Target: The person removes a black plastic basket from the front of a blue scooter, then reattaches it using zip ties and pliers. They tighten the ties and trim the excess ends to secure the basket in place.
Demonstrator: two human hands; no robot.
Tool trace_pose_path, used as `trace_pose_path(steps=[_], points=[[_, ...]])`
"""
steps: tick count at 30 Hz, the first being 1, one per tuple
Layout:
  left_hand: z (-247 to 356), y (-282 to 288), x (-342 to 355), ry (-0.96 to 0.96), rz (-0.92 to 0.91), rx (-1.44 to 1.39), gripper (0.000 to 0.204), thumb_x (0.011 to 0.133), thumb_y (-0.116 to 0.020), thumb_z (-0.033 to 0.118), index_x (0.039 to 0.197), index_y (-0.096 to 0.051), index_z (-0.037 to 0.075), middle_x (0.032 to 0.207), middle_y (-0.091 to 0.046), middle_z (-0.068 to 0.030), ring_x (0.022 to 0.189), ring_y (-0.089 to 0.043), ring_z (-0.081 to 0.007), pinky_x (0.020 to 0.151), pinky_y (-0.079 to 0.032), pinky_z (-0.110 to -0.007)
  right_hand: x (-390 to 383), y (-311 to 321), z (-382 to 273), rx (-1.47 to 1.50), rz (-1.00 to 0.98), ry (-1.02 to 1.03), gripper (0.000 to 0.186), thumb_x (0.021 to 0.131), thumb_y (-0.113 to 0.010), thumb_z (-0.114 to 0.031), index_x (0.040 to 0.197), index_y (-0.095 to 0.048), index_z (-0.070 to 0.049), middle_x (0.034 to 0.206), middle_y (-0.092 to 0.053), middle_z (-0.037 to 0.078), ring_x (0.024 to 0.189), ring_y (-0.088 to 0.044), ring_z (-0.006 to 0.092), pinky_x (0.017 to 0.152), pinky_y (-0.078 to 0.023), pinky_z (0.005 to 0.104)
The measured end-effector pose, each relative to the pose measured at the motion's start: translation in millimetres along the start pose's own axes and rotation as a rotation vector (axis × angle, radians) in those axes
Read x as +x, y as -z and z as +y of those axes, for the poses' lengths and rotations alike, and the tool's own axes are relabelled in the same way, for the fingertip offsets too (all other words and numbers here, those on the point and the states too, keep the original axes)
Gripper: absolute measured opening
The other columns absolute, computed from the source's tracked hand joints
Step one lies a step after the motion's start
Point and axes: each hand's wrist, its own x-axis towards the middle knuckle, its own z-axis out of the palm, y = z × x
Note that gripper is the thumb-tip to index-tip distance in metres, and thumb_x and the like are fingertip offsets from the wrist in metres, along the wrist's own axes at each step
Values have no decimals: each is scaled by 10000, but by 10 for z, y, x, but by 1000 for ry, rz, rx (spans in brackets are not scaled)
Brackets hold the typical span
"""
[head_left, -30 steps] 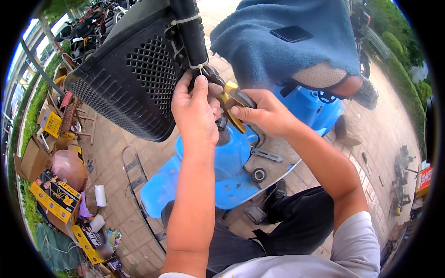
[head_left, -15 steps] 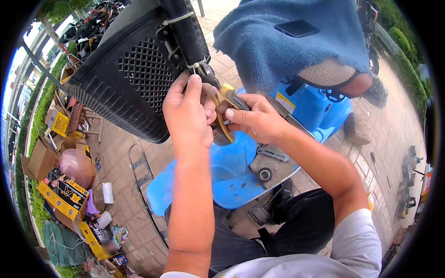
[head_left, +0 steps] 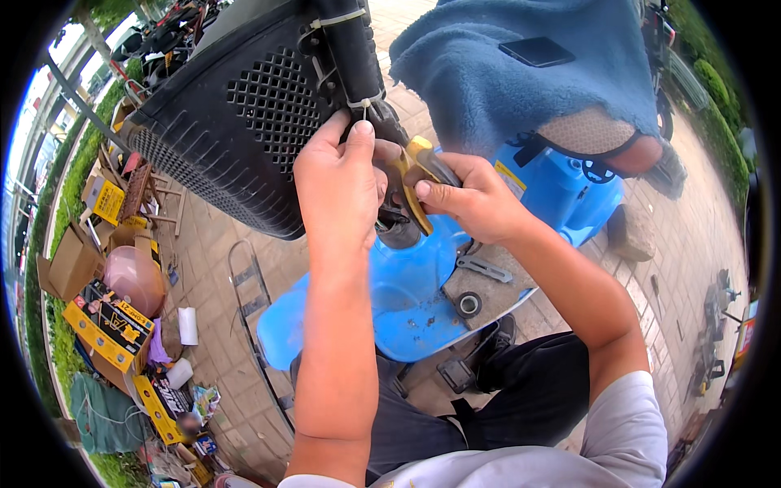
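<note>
Both forearms are raised from the lower edge. The yellow-handled pliers (head_left: 416,183) are clenched in the right hand (head_left: 472,199), fingers wrapped shut. The left hand (head_left: 338,183), fingers curled, is pressed against the black steering column (head_left: 351,53) beside a perforated plastic basket (head_left: 236,122). Behind, a glossy blue scooter body (head_left: 407,293) is seen.

Black mesh-patterned basket (head_left: 244,122), yellow-and-black pliers (head_left: 416,183), bright blue scooter body (head_left: 407,301) — blue fleecy seat cover (head_left: 521,89) (black phone (head_left: 537,51) atop).
</note>
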Motion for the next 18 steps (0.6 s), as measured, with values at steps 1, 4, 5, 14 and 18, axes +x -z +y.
trace_pose_path(steps=[1,4,5,14,18], points=[[16,4,5,-23,15,87,234,962,-514,135,1105,-616,-20,757,-636,-90,447,-443,-57,390,-329,-207,-7,3,-10,-29,3,-3,350,870,-703,-255,1045,-615,36,916,-634,74,818,-558,118,708,-460,269],[74,3,15,-118,79,377,218,943,-522,136,1032,-622,-36,744,-654,-119,485,-512,-107,455,-398,-255,-14,8,-24,-67,8,4,339,875,-693,-260,1030,-620,33,864,-622,50,766,-519,97,654,-418,251],[96,-1,13,-159,119,494,211,932,-521,133,994,-624,-41,729,-659,-134,511,-565,-151,509,-443,-292,-11,5,-22,-69,3,14,336,878,-689,-260,1027,-620,33,847,-615,42,751,-506,92,639,-403,247],[413,63,168,-104,-81,858,222,896,-537,146,859,-622,-56,680,-651,-175,667,-662,-287,668,-503,-377,19,81,5,-37,-52,-24,355,891,-667,-245,1075,-601,52,923,-643,93,810,-560,125,697,-460,273],[493,74,271,-294,-159,1196,164,874,-538,105,857,-607,-43,665,-630,-155,620,-629,-242,602,-483,-361,40,92,19,5,-67,-32,367,900,-644,-211,1129,-574,67,1010,-642,134,930,-611,187,823,-508,337]])
